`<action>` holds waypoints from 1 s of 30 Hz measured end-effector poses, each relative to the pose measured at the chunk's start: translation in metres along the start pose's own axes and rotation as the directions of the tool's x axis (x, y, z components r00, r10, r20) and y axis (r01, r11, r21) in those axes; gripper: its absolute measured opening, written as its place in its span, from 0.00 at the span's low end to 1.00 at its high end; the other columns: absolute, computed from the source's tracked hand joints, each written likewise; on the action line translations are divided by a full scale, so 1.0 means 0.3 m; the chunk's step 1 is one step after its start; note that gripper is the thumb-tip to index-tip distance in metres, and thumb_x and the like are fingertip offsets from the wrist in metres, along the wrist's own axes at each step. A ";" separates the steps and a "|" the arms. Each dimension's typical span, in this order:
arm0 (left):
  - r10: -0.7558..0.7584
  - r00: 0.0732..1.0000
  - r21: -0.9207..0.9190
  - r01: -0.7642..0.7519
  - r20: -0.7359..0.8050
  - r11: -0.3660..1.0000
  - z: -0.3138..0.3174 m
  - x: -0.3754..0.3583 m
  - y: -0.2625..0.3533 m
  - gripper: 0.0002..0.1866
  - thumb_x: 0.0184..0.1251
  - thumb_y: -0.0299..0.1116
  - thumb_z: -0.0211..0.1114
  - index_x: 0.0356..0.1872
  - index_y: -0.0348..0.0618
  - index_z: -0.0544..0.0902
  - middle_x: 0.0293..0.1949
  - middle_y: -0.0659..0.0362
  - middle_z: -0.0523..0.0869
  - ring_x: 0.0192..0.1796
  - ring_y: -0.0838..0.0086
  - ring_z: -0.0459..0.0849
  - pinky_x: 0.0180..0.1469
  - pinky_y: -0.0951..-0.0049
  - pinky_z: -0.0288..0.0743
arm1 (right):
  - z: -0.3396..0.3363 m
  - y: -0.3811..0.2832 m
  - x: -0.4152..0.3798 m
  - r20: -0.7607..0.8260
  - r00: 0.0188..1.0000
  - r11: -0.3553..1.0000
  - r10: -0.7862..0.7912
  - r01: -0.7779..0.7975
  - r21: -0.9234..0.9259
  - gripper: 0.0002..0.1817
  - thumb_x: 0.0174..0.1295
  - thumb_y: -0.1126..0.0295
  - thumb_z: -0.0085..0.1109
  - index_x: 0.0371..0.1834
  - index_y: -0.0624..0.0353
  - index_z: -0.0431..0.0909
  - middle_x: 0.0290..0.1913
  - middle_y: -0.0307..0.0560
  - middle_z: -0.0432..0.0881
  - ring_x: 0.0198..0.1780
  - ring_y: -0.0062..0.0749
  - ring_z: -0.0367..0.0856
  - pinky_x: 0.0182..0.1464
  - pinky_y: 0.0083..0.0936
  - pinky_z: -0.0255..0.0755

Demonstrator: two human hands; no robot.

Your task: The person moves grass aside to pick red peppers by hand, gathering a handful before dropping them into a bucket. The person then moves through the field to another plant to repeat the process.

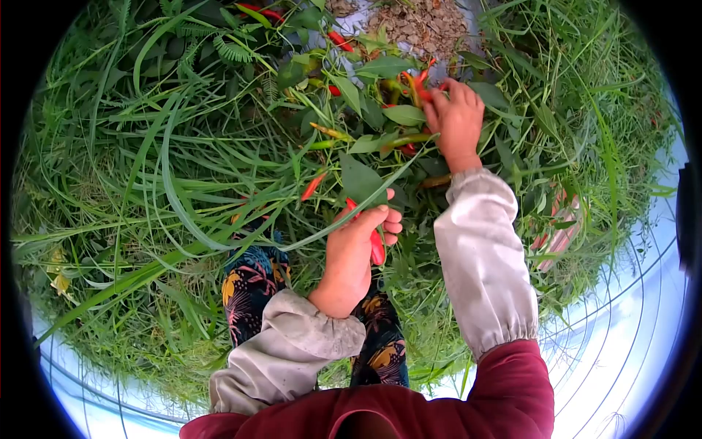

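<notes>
My left hand (351, 249) is closed around red chili peppers (377, 249), whose ends stick out past the curled fingers. A long grass blade crosses in front of that hand. Farther forward, my right hand (457, 121) reaches into the chili plant (402, 115), fingertips bent at a cluster of red and orange chilies (420, 86); the fingers partly hide what they touch. Between the hands hang a greenish chili (406, 140) and broad leaves. A single red chili (313, 186) hangs left of my left hand, and a yellowish one (331, 132) sits above it.
Tall grass (146, 146) crowds the left side, and more grass (585, 95) stands on the right. Dry brown litter (420, 25) lies on a pale sheet at the top. Another red chili (340, 41) shows near it. My patterned trousers (252, 285) are below.
</notes>
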State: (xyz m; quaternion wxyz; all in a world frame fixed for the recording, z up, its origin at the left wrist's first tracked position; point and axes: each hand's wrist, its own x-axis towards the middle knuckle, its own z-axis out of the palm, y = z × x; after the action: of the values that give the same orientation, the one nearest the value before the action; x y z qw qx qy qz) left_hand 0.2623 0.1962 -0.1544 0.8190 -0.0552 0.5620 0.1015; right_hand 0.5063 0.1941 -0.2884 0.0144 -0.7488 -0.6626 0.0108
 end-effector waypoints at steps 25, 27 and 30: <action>0.613 0.788 0.194 -0.594 -0.056 0.781 0.021 -0.050 0.080 0.11 0.70 0.31 0.63 0.47 0.37 0.74 0.32 0.63 0.77 0.30 0.83 0.74 0.34 0.81 0.71 | -0.312 -0.386 -0.409 0.953 0.287 0.753 -0.100 -0.604 0.261 0.26 0.65 0.55 0.58 0.58 0.64 0.69 0.37 0.63 0.81 0.41 0.54 0.83 0.44 0.45 0.76; 0.667 0.745 0.402 -0.601 -0.033 0.691 -0.026 -0.015 0.070 0.14 0.68 0.28 0.64 0.51 0.37 0.74 0.34 0.64 0.77 0.30 0.83 0.74 0.32 0.80 0.70 | -0.401 -0.416 -0.378 0.530 0.697 0.750 -0.483 0.017 0.661 0.27 0.61 0.56 0.62 0.56 0.64 0.71 0.35 0.62 0.81 0.40 0.52 0.83 0.44 0.45 0.77; 0.437 0.875 0.112 -0.423 -0.207 0.899 -0.008 -0.027 0.099 0.20 0.67 0.24 0.60 0.60 0.38 0.72 0.39 0.61 0.79 0.39 0.76 0.79 0.42 0.75 0.75 | -0.605 -0.374 0.020 0.840 0.368 0.845 -0.398 -0.209 0.492 0.28 0.56 0.58 0.67 0.57 0.60 0.73 0.40 0.57 0.83 0.41 0.50 0.83 0.44 0.38 0.78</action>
State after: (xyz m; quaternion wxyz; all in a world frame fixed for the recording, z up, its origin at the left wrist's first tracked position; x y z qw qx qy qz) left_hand 0.2505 0.2238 -0.1469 0.7076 0.0858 0.6529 0.2561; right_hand 0.4023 0.2124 -0.1029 -0.1548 -0.5349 -0.5680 0.6061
